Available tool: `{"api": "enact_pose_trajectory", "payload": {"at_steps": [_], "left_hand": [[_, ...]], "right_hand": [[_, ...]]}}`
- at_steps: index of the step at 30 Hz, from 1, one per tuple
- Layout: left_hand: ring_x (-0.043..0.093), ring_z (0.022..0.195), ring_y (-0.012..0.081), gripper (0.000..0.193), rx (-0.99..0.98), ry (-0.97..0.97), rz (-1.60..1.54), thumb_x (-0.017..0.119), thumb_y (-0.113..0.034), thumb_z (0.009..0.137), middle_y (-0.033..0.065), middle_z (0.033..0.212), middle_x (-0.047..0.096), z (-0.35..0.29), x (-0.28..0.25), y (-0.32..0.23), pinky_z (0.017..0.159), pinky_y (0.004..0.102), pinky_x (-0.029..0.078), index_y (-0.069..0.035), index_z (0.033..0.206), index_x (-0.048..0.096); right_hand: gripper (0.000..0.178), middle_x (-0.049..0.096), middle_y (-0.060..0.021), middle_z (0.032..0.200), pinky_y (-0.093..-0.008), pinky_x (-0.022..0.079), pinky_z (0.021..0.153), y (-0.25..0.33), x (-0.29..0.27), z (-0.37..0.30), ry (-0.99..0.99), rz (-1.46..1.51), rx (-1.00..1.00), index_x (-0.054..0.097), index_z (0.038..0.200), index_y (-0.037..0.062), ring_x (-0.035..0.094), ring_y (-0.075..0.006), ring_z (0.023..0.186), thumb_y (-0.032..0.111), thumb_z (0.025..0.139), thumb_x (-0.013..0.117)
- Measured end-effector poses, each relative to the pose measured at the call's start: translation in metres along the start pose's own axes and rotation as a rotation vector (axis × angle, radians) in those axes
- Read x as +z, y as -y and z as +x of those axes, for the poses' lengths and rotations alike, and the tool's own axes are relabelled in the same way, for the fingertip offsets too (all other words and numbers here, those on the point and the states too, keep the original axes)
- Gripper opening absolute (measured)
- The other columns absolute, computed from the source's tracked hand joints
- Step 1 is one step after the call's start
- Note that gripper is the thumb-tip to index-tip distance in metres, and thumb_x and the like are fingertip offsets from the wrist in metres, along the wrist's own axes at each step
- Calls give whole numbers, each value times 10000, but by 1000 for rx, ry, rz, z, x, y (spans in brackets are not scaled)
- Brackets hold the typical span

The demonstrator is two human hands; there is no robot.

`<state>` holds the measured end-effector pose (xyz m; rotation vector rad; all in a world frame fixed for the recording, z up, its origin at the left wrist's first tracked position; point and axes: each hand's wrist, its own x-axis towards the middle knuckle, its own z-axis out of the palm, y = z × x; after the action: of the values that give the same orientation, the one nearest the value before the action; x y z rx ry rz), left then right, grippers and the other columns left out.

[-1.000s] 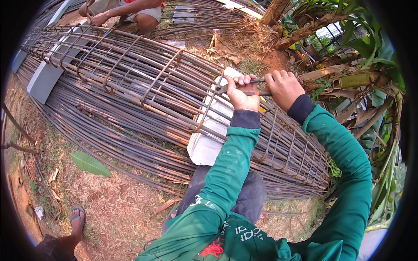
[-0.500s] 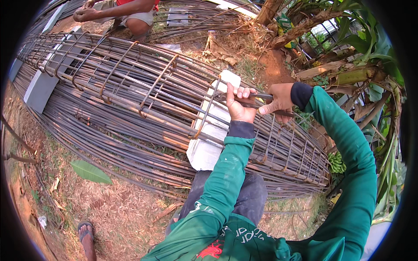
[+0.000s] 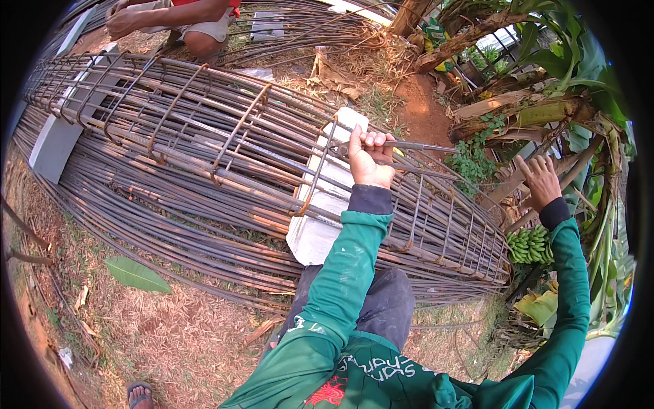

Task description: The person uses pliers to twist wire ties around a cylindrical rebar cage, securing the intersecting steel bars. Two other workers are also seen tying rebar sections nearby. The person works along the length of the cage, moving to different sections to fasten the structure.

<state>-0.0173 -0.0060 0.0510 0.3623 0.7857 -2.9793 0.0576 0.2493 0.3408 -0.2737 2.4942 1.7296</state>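
Left hand (image 3: pixel 372 162) clasps two-handled tool (image 3: pixel 417 146) beside steel cage (image 3: pixel 316 170)
White block's (image 3: pixel 315 237) right edge lies beneath; right hand (image 3: pixel 543 183) is spread.

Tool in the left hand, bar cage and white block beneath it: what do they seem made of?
Tool: probably steel; slim, dark grey, with a dull finish. Bar cage: likely steel bars, rough, with orange-brown rust. White block: matt and pale with angular corners, possibly concrete or painted wood; its look leaves that open.
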Motion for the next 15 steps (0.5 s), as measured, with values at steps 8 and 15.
{"api": "enact_pose_trajectory", "payload": {"at_steps": [8, 15], "left_hand": [[514, 601, 146, 363, 63, -42, 24, 523, -242, 1019, -26, 630, 451, 8, 9, -9, 721, 394, 582, -135, 688, 422], [549, 687, 178, 431, 75, -57, 30, 567, -418, 1014, 11, 683, 490, 17, 1, -1, 811, 416, 563, -107, 738, 452]], "right_hand": [[1268, 441, -185, 1471, -471, 265, 1214, 169, -128, 37, -569, 281, -199, 342, 1513, 34, 389, -339, 1407, 472, 468, 910], [227, 684, -132, 914, -412, 536, 784, 188, -91, 116, -700, 309, -275, 610, 986, 23, 675, -315, 859, 201, 850, 647]]}}
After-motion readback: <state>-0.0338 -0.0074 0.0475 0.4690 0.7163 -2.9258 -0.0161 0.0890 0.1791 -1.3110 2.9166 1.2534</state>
